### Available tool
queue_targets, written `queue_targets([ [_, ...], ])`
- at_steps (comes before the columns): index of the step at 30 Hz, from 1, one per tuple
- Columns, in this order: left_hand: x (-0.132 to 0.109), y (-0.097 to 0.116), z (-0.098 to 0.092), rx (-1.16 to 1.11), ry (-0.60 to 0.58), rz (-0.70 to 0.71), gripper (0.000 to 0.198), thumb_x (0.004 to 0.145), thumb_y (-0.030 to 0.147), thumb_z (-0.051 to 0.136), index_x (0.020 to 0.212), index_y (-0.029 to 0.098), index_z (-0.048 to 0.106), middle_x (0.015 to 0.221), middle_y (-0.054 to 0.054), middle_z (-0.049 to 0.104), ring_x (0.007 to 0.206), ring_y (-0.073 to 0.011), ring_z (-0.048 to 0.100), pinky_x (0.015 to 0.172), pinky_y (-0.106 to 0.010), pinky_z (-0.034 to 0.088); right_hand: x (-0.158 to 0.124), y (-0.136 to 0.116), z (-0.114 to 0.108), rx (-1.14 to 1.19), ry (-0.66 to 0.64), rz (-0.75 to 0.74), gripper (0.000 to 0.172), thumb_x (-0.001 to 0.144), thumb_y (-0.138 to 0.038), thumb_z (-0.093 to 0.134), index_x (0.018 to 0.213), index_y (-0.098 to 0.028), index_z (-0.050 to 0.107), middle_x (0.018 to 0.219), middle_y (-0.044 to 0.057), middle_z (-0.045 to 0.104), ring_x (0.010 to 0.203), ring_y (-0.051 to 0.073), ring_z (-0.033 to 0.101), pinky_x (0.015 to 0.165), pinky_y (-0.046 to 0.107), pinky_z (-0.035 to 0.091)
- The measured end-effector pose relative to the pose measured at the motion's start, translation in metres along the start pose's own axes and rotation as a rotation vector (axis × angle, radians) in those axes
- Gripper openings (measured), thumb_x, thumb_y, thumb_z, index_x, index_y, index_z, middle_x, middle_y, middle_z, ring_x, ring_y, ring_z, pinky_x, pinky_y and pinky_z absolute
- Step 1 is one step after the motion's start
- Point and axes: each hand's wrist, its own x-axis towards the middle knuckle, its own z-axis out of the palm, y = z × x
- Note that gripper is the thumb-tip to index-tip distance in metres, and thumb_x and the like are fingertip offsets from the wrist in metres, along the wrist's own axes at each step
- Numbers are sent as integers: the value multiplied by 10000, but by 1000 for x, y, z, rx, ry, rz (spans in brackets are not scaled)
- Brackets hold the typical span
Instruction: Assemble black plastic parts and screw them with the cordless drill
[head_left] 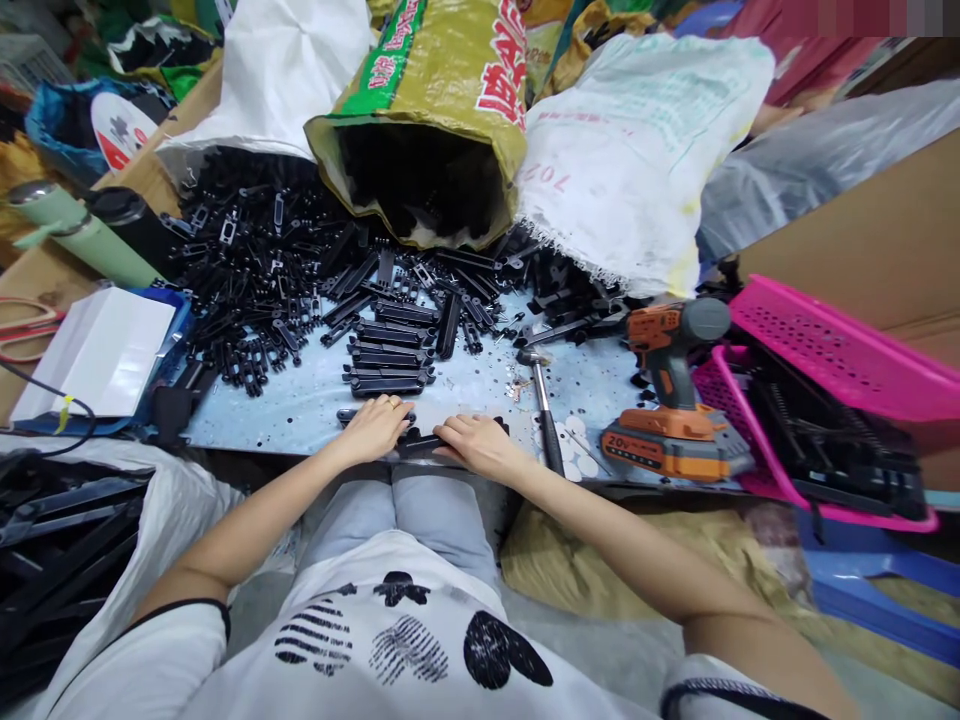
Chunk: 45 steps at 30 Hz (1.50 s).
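Observation:
At the table's front edge, my left hand (379, 425) has its fingers curled over black plastic parts, one end poking out to its left. Close on its right, my right hand (480, 445) closes on a long black plastic part (420, 443), which lies between the two hands. Its exact shape is partly covered by my fingers. Just beyond my hands lies a stack of long black parts (390, 357) set side by side. A hammer (546, 410) with a black grip rests to the right of my right hand, beside several white discs (577, 455).
Heaps of small black parts (255, 260) spread at the back left, before a yellow-green sack (442, 80) and white sacks. An orange cordless drill (667, 390) stands right, beside a pink basket (847, 350). A white bag of black parts (172, 500) sits lower left.

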Motion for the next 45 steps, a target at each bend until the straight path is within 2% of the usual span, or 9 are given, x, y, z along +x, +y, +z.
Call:
queue_targets([
  [9,3,0,-5,35,-2,25,303,952,361,350,1129,194,531,1071,-76,569,991,-228,509,829,-353,402,5,-7,12,74,-75,122,356,956,-476,357,1003,-190,563,914,59,628,795,165,583,607,258,299],
  [14,-3,-2,-1,-17,68,28,667,718,689,568,1146,183,493,1079,-101,573,988,-280,531,819,-390,436,6,-15,2,40,-94,208,383,967,-480,315,1073,-203,557,950,70,633,833,180,580,612,263,279],
  [21,-9,-12,11,-57,299,119,526,790,576,567,1119,172,493,1051,-107,600,991,-264,577,793,-365,488,12,-21,-20,-100,-28,150,335,993,-372,284,1118,-188,534,955,95,620,862,204,549,680,296,288],
  [28,-11,-14,14,-87,407,173,421,836,492,554,1091,158,524,1023,-106,634,939,-242,608,791,-359,497,25,-12,-37,-135,-13,62,291,989,-353,315,1064,-186,542,927,83,616,827,181,544,662,284,282],
  [32,-6,-6,5,-90,285,106,477,807,523,586,1087,141,531,978,-106,637,911,-245,606,769,-353,493,22,6,-26,-93,23,20,296,965,-400,387,1051,-186,573,894,70,616,806,170,539,652,277,293],
  [36,44,21,-13,16,192,178,449,881,482,489,1179,146,499,1184,-140,564,1125,-266,495,902,-398,427,-4,30,2,4,136,79,317,938,-425,446,1049,-178,610,941,79,616,842,170,532,672,274,326],
  [39,124,45,-24,79,218,152,297,945,243,356,1166,156,534,1242,-130,528,1137,-244,462,919,-393,394,-26,32,22,43,234,161,322,927,-421,466,1040,-166,627,960,94,618,872,187,525,710,294,351],
  [42,208,65,-21,91,174,121,366,884,86,364,1196,157,542,1157,-127,566,1069,-236,491,852,-355,414,-40,23,34,69,257,200,356,915,-447,474,1060,-159,626,925,92,628,858,196,528,722,311,374],
  [45,260,77,-9,156,115,126,351,858,54,396,1139,136,589,1131,-147,586,1080,-249,496,852,-366,411,-47,24,32,83,307,211,362,931,-439,446,1093,-163,614,953,92,641,868,196,541,733,317,395],
])
